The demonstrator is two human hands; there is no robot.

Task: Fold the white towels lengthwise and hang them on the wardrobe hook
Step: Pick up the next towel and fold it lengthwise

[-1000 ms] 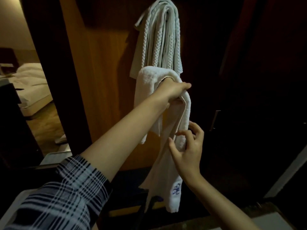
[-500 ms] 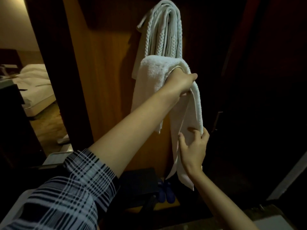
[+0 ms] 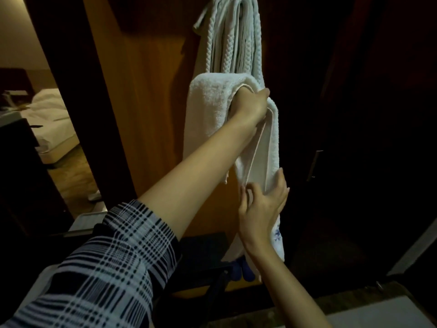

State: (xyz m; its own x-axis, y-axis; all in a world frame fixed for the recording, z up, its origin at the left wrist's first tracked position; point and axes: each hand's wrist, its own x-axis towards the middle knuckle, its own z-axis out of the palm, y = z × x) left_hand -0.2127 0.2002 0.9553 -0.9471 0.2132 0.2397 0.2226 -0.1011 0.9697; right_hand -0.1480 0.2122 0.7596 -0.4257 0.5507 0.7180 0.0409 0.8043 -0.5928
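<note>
While I watch through the head camera, the white towel (image 3: 210, 110) hangs draped over my left hand (image 3: 251, 106), which is raised in front of the wardrobe panel (image 3: 151, 102). That hand is tucked under the fold at the top of the towel; the thumb lies along the upper edge and the fingers are hidden inside the cloth, so I cannot tell how far they curl. The towel falls on both sides of the hand, with a thick lobe to the left of the wrist and a long narrow tail dropping down to the right.

My right hand (image 3: 262, 204) is lower, at the middle of that tail. Its fingers are spread and only lightly bent: the thumb is on the tail's left edge and the outer fingers press against its right side, so the strip passes behind the palm. A blue mark (image 3: 277, 234) shows on the tail just below this hand.

Above the left hand, a second towel with a woven ribbed border (image 3: 233, 36) hangs from the top of the panel, and its lower part is touching or just behind the fold I hold. The hook itself is hidden.

Through the opening on the left I see a bed (image 3: 50, 121).
</note>
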